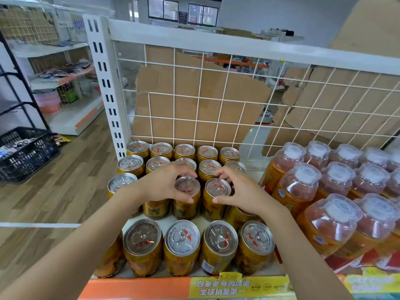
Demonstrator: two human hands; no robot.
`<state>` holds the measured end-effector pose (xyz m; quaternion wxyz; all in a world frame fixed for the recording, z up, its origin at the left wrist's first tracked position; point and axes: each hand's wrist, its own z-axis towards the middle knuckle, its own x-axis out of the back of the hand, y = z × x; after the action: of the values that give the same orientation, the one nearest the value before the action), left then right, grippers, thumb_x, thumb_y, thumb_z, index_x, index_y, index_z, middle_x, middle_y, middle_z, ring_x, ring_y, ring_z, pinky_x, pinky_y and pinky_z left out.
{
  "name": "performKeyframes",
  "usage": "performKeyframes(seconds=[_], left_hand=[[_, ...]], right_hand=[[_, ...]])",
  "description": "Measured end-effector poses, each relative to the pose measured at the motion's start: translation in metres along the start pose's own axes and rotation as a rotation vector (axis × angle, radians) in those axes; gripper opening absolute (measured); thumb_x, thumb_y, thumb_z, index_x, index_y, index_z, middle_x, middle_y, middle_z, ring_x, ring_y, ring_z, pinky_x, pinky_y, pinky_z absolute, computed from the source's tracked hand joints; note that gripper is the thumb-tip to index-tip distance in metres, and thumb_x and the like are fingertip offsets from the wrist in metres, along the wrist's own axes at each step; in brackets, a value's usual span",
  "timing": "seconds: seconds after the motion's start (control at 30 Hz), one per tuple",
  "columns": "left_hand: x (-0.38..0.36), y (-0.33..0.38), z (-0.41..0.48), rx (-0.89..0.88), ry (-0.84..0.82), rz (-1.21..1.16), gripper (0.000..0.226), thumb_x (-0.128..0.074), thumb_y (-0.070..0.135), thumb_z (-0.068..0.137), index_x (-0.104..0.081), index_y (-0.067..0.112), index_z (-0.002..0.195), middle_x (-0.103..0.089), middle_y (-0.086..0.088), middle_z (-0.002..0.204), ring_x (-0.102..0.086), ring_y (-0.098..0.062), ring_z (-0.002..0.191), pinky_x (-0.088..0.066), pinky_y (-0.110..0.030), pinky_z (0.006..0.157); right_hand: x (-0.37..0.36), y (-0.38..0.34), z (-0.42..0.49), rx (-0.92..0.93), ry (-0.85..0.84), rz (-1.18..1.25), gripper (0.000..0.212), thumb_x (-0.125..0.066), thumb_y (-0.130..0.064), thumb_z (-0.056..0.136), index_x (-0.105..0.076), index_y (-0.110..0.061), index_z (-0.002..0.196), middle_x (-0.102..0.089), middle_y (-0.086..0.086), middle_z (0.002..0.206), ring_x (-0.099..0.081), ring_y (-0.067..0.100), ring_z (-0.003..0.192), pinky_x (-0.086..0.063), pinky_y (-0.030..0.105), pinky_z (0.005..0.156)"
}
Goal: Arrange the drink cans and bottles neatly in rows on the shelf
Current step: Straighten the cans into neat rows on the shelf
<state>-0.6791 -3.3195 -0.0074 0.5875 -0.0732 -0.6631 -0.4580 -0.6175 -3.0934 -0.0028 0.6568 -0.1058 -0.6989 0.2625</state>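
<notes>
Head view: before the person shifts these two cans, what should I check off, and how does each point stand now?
1. Grip of left hand on left can: ok, thumb and fingers curl round the rim.
2. Grip of right hand on right can: ok, same hold.
3. Both held cans upright: ok.
4. Held cans resting on the shelf or lifted: cannot tell.
5. Line of the front row: ok; its leftmost can is partly hidden by the arm.
6. Gap between bottles and right hand: ok.

This is a shop. Rows of drink cans (184, 241) and bottles (307, 187) fill a metal shelf (134, 287) with a wire-grid back (216, 105) and a printed label strip (238, 287). More stocked shelves (65, 76) stand across the aisle.
</notes>
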Motion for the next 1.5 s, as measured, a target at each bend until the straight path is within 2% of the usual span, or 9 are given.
performKeyframes(seconds=[0.23, 0.33, 0.43, 0.63, 0.8, 1.13, 1.2, 1.37, 1.5], left_hand=[[-0.005, -0.008, -0.001, -0.046, 0.046, 0.001, 0.083, -0.055, 0.085, 0.049, -0.058, 0.032, 0.112, -0.043, 0.024, 0.104, -0.041, 0.003, 0.103, -0.028, -0.006, 0.087], [-0.003, -0.011, -0.004, -0.073, 0.035, -0.050, 0.078, -0.058, 0.081, 0.054, -0.059, 0.033, 0.116, -0.042, 0.028, 0.113, -0.040, 0.008, 0.107, -0.023, 0.000, 0.090], [-0.004, -0.011, -0.004, -0.108, 0.020, -0.081, 0.065, -0.066, 0.062, 0.060, -0.062, 0.027, 0.115, -0.054, 0.018, 0.114, -0.039, 0.016, 0.108, -0.019, 0.002, 0.091], [-0.009, -0.015, -0.002, -0.073, 0.051, -0.100, 0.049, -0.065, 0.058, 0.062, -0.061, 0.034, 0.104, -0.058, 0.012, 0.110, -0.045, 0.006, 0.106, -0.026, -0.009, 0.094], [-0.012, -0.018, -0.002, -0.073, 0.073, -0.111, 0.051, -0.067, 0.057, 0.062, -0.061, 0.033, 0.106, -0.054, 0.019, 0.108, -0.048, -0.004, 0.107, -0.035, -0.023, 0.094], [-0.012, -0.018, -0.002, -0.073, 0.077, -0.090, 0.053, -0.065, 0.062, 0.060, -0.059, 0.037, 0.107, -0.054, 0.020, 0.109, -0.046, -0.005, 0.110, -0.034, -0.023, 0.094], [-0.008, -0.016, -0.002, -0.068, 0.046, -0.074, 0.059, -0.064, 0.063, 0.059, -0.060, 0.034, 0.110, -0.053, 0.020, 0.109, -0.046, -0.005, 0.109, -0.032, -0.017, 0.092], [0.003, 0.002, 0.003, -0.095, 0.001, 0.231, 0.073, -0.042, 0.075, 0.062, -0.056, 0.032, 0.120, -0.052, 0.012, 0.120, -0.045, -0.008, 0.115, -0.034, -0.025, 0.092], [-0.011, 0.028, 0.018, -0.123, 0.015, 0.232, 0.076, -0.031, 0.073, 0.070, -0.051, 0.028, 0.128, -0.049, 0.007, 0.128, -0.045, -0.013, 0.120, -0.037, -0.038, 0.099]], right_hand=[[-0.005, 0.008, 0.003, 0.045, -0.071, 0.133, 0.059, -0.070, -0.022, 0.081, -0.038, -0.033, 0.129, -0.044, -0.012, 0.135, -0.040, 0.009, 0.127, -0.036, 0.041, 0.106], [-0.006, 0.008, 0.001, 0.023, 0.009, 0.198, 0.064, -0.076, -0.031, 0.075, -0.040, -0.035, 0.128, -0.046, -0.012, 0.127, -0.046, 0.008, 0.120, -0.042, 0.042, 0.101], [-0.010, 0.005, 0.001, 0.012, 0.085, 0.168, 0.063, -0.077, -0.036, 0.072, -0.043, -0.035, 0.125, -0.049, -0.014, 0.114, -0.049, 0.007, 0.112, -0.045, 0.042, 0.096], [-0.016, 0.005, 0.000, 0.043, 0.126, 0.141, 0.053, -0.072, -0.032, 0.078, -0.043, -0.039, 0.121, -0.051, -0.011, 0.120, -0.048, 0.006, 0.113, -0.045, 0.037, 0.094], [-0.016, 0.005, -0.001, 0.056, 0.122, 0.128, 0.048, -0.071, -0.031, 0.079, -0.045, -0.038, 0.119, -0.050, -0.010, 0.124, -0.047, 0.006, 0.114, -0.044, 0.036, 0.095], [-0.014, 0.004, -0.002, 0.058, 0.085, 0.110, 0.052, -0.069, -0.032, 0.081, -0.042, -0.035, 0.125, -0.048, -0.009, 0.129, -0.045, 0.005, 0.117, -0.042, 0.034, 0.100], [-0.011, 0.002, -0.006, 0.045, 0.093, 0.115, 0.056, -0.069, -0.037, 0.081, -0.041, -0.035, 0.129, -0.047, -0.009, 0.132, -0.044, 0.004, 0.120, -0.041, 0.035, 0.101], [0.007, 0.003, -0.033, -0.020, 0.329, 0.111, 0.044, -0.061, -0.039, 0.086, -0.046, -0.032, 0.127, -0.051, -0.011, 0.130, -0.048, 0.004, 0.117, -0.041, 0.030, 0.099], [0.008, 0.007, -0.056, -0.125, 0.196, 0.039, 0.055, -0.069, -0.038, 0.080, -0.046, -0.028, 0.129, -0.049, -0.008, 0.131, -0.045, 0.008, 0.120, -0.036, 0.025, 0.098]])
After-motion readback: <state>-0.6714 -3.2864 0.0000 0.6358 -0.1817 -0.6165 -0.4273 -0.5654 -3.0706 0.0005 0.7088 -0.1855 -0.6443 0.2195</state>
